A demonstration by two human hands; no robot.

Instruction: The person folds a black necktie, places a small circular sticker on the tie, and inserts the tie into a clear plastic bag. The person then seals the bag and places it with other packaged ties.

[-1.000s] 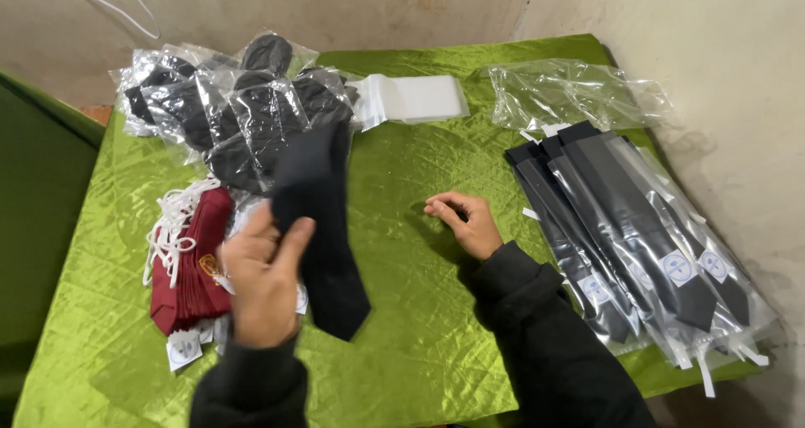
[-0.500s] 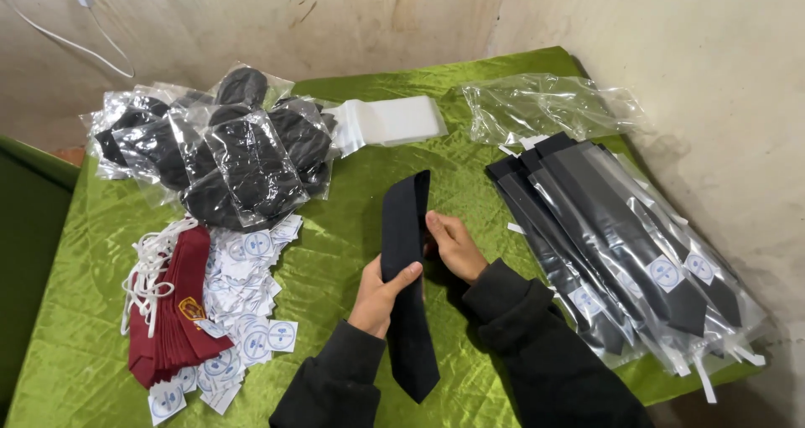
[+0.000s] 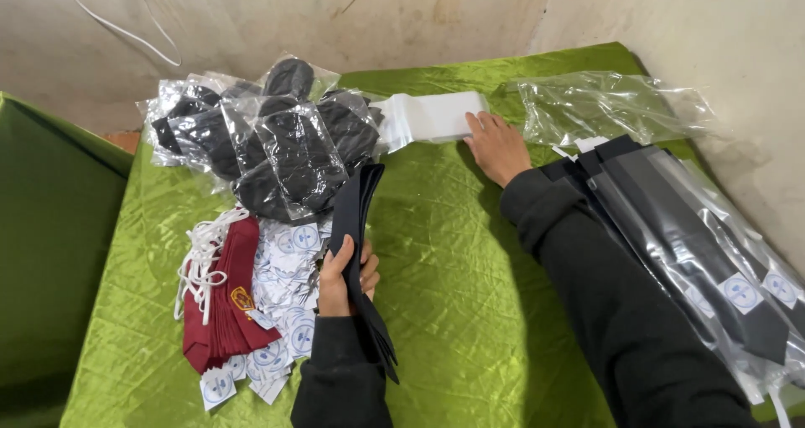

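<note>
Black tie [image 3: 356, 227] gripped by left hand [image 3: 344, 277]; right hand [image 3: 496, 145] left it, now open on white bag stack [image 3: 436, 116].

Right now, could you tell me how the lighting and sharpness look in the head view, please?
Head view: soft, even light, with sheen on the green cloth and glare on the clear bags and bagged ties; the left hand holding the black tie and the right hand on the white stack look fairly sharp; the table edges bow slightly from the wide lens.

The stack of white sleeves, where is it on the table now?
In the head view the stack of white sleeves lies at the table's far edge, between the bagged black ties and the clear bags, under the right hand.
</note>
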